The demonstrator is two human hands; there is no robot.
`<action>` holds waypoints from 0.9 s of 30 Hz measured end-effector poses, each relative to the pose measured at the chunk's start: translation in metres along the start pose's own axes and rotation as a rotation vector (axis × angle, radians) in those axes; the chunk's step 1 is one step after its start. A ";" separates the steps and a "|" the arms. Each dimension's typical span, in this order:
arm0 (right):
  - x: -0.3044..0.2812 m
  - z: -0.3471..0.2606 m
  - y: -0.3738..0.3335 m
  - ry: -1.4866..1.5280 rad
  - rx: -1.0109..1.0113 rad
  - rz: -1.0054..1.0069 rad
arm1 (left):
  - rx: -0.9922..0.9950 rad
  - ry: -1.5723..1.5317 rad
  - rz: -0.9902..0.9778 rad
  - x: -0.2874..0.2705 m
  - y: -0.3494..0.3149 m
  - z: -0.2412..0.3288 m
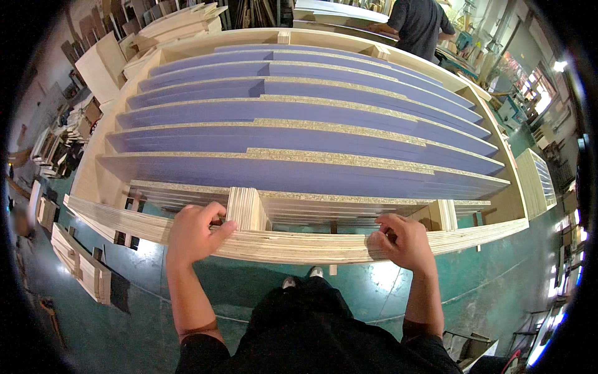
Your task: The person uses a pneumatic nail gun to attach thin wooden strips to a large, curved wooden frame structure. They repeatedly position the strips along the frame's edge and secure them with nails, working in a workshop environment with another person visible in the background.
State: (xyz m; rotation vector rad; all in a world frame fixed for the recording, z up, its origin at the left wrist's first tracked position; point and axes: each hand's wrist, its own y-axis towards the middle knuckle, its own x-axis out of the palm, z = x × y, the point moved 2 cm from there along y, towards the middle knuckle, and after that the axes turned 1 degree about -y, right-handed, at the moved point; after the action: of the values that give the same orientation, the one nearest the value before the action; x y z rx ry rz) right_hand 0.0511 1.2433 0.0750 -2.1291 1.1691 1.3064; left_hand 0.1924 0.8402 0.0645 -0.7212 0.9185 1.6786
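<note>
Along the near side of a large wooden frame (523,177) runs a layered plywood rail (293,246), its left end showing several separate edges. My left hand (194,230) is closed over this rail left of centre, its fingertips beside an upright plywood block (245,209). Farther right, my right hand (406,240) grips the same rail with curled fingers, left of a second plywood block (447,215). Inside the frame, several blue-faced chipboard panels (299,174) stand on edge in rows from left to right. My fingertips on the rail's far side are partly hidden.
Beyond the frame a person in dark clothing (418,28) stands by stacked white sheets (339,11). Pale boards (180,25) are piled at the far left. A plywood piece (81,265) rests low on the left above the green floor (249,299); another panelled frame (534,184) stands right.
</note>
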 end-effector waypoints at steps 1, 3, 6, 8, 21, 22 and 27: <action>0.000 0.000 -0.001 0.014 0.009 0.009 | -0.005 0.011 0.001 -0.002 0.000 0.004; 0.001 0.000 -0.002 -0.003 0.024 0.021 | -0.006 0.018 -0.007 -0.003 -0.001 0.005; 0.002 0.002 -0.004 -0.016 0.014 0.047 | 0.007 0.019 -0.016 -0.004 -0.002 0.002; 0.003 0.003 -0.005 -0.026 0.017 0.046 | 0.012 0.023 -0.016 -0.003 -0.003 0.002; 0.004 0.007 -0.008 -0.019 0.007 0.072 | -0.093 0.057 -0.030 -0.003 -0.004 0.006; 0.005 0.008 -0.008 -0.014 0.012 0.065 | -0.090 0.059 -0.021 -0.002 -0.005 0.005; 0.005 0.008 -0.009 -0.034 0.007 0.069 | -0.100 0.032 -0.023 0.000 -0.003 0.004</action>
State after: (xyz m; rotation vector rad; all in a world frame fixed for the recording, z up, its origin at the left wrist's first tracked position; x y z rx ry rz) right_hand 0.0549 1.2513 0.0662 -2.0701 1.2418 1.3608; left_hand 0.1953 0.8441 0.0654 -0.8246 0.8496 1.7065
